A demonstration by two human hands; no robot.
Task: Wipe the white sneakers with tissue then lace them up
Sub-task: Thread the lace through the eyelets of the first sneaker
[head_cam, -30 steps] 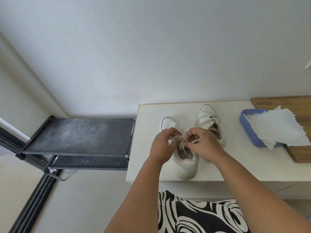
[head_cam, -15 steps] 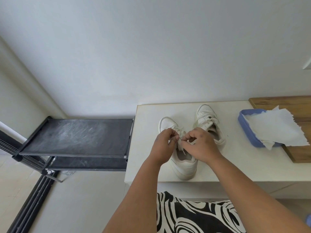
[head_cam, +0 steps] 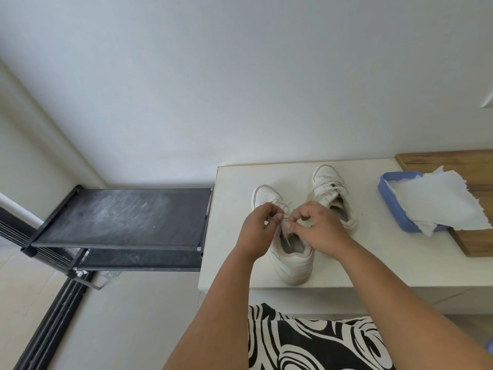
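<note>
The nearer white leather low-top sneaker (head_cam: 290, 259) sits on the off-white tabletop (head_cam: 373, 263), heel toward the front edge and toe pointing at the wall, and both hands are bunched right over its tongue area. The left hand (head_cam: 257, 231) has its fingers curled in, pinching a bit of the off-white flat shoelace (head_cam: 286, 209) between thumb and fingertips; the right hand (head_cam: 317, 228) is doing the same from the other side, fingers bent and nipping the lace close to the left hand's grip — the two hands are nearly touching. A loose lace end (head_cam: 287, 240) hangs down into the shoe opening. The second white sneaker (head_cam: 330, 188) stands just beside it on the right and a little further back, toe at the wall too, with its laces already crossed over the top. Further right on the same tabletop there's a blue plastic rectangular tub (head_cam: 392, 206) with a crumpled sheet of white tissue paper (head_cam: 442, 201) draped over it, and the tub overlaps the edge of a brown wooden board (head_cam: 474, 244). Left of the table, a black metal shoe rack with dusty fabric shelves (head_cam: 120, 217) stands against the pale wall — its top shelf looks chalky and scuffed. At the bottom, a black-and-white swirl-patterned garment (head_cam: 314, 343) shows between the forearms.
</note>
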